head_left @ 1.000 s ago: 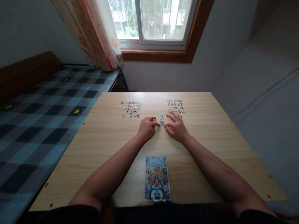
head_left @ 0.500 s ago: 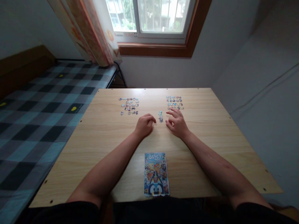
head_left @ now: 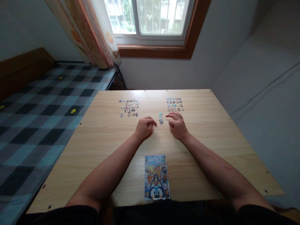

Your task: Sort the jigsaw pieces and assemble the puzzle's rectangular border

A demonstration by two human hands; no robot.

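Observation:
A small joined strip of jigsaw puzzle pieces (head_left: 160, 118) lies on the wooden table between my hands, touched by neither. To its left my left hand (head_left: 145, 127) rests on the tabletop, fingers loosely curled together and nothing visible in them. My right hand (head_left: 178, 125) is on the other side, index finger stretched toward the strip's upper part and the other fingers bent; I see nothing held. Loose puzzle pieces (head_left: 129, 107) sit in rough rows at the far left. More puzzle pieces (head_left: 174, 102) form tighter rows just beyond my right hand, which reaches their nearest row.
A picture card (head_left: 156, 177) with "Bluey" lettering lies near the table's front edge, between my forearms. The light wooden table (head_left: 206, 150) has a checked bed (head_left: 47, 112) to its left. Behind it are a window (head_left: 161, 18) and a curtain (head_left: 86, 34).
My right hand's fingers have drawn closer together and the hand has shifted slightly away from the strip. My left hand stays nearly still. The whole view has tilted slightly.

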